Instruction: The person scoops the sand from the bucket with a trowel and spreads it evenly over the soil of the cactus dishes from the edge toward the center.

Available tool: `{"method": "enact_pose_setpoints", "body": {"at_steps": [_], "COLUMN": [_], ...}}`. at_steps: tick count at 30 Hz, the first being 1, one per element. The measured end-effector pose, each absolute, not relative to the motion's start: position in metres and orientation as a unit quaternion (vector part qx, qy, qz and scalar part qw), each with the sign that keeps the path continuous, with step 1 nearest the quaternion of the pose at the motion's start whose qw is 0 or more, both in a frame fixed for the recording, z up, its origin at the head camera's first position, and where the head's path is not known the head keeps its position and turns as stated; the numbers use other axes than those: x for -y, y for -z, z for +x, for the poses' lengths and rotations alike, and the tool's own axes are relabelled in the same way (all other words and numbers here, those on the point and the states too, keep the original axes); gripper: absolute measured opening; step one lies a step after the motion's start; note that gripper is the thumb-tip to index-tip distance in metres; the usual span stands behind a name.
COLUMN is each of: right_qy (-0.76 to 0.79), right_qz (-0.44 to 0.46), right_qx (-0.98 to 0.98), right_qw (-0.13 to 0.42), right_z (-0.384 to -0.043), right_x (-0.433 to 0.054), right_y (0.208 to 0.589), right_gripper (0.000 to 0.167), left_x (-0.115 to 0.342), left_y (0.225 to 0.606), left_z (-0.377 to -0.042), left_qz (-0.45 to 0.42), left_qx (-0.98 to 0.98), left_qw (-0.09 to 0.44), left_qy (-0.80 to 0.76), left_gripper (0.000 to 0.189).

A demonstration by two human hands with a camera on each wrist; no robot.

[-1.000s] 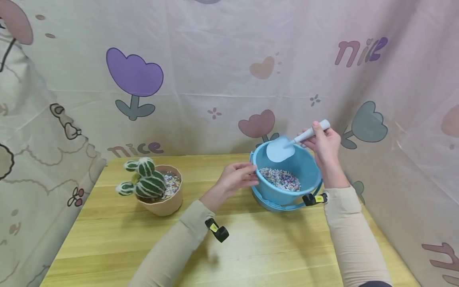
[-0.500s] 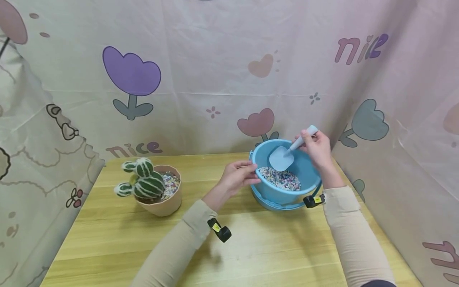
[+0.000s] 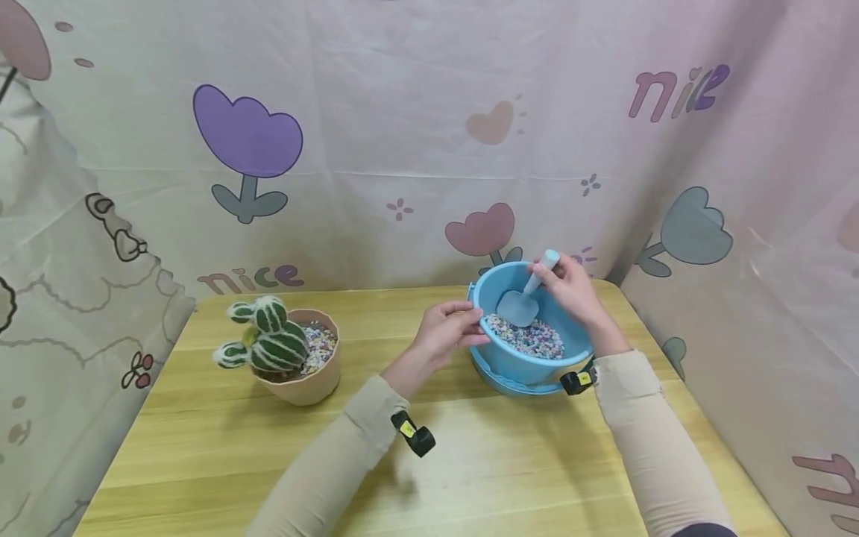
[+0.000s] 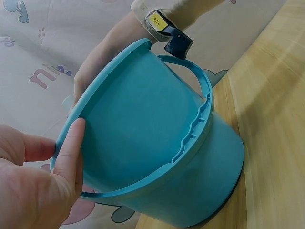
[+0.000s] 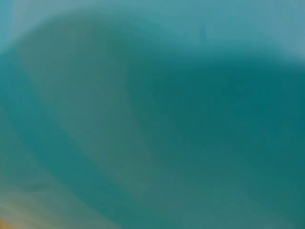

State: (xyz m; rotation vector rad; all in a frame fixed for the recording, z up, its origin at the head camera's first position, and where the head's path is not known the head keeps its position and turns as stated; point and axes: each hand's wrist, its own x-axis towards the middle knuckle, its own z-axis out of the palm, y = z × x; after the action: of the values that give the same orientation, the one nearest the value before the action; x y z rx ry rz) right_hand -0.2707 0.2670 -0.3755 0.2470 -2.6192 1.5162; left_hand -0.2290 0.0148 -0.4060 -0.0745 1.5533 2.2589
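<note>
The right hand (image 3: 567, 287) grips the handle of a pale blue scoop (image 3: 517, 308), fingers and thumb closed round it. The scoop's blade is inside a blue bucket (image 3: 523, 367), pointing down with its tip at the back edge of the multicoloured gravel (image 3: 533, 339). Whether the tip is in the gravel or just over it, I cannot tell. The left hand (image 3: 439, 332) pinches the near-left rim of the bucket between thumb and fingers, one on each side of the wall. The bucket stands at the back right of the table (image 3: 456, 462), and its bail (image 3: 517, 388) hangs down across the front.

The right hand reaches over the bucket's right rim, hiding part of the opening. The right wrist camera (image 3: 579, 380), strapped at the sleeve (image 3: 661, 440), sits before the bucket's lower right side and covers some of the bail; its own view is a teal blur. The left wrist camera (image 3: 414, 434) is above the table, near its middle.

Well apart to the left is a peach pot (image 3: 310, 388) with a cactus (image 3: 282, 350) leaning out over its left edge, and mixed gravel beside it. A cloth (image 3: 382, 97) printed with tulips hangs behind the table.
</note>
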Motion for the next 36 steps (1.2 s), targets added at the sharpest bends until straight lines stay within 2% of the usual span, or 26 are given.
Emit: {"method": "enact_pose_setpoints", "body": {"at_steps": [5,19,26,36], "right_qy": [-0.49,-0.471,-0.497,-0.495], "right_qz": [0.094,0.092,0.074,0.06], "right_qx": [0.866,0.877,0.863,0.861], "right_qw": [0.027,0.003,-0.052,-0.099], "right_z": [-0.2705,-0.27,-0.2704,-0.2767], "right_x": [-0.2664,-0.2649,-0.2649,-0.2669], "right_y": [0.377,0.381,0.3795,0.3786], "right_gripper": [0.043,0.046,0.05,0.052], "left_x": [-0.0151,-0.0161,-0.0157,-0.0153], "left_y": [0.4067,0.4076,0.4074,0.4077], "left_z": [-0.2287,-0.2292,-0.2293,-0.2308], "left_qz": [-0.026,-0.02,-0.023,-0.027], "left_qx": [-0.562,-0.563,-0.561,-0.567], "left_qw": [0.196,0.192,0.191,0.187], "left_qy": [-0.803,-0.803,-0.805,-0.802], "left_gripper": [0.036,0.034,0.037,0.032]}}
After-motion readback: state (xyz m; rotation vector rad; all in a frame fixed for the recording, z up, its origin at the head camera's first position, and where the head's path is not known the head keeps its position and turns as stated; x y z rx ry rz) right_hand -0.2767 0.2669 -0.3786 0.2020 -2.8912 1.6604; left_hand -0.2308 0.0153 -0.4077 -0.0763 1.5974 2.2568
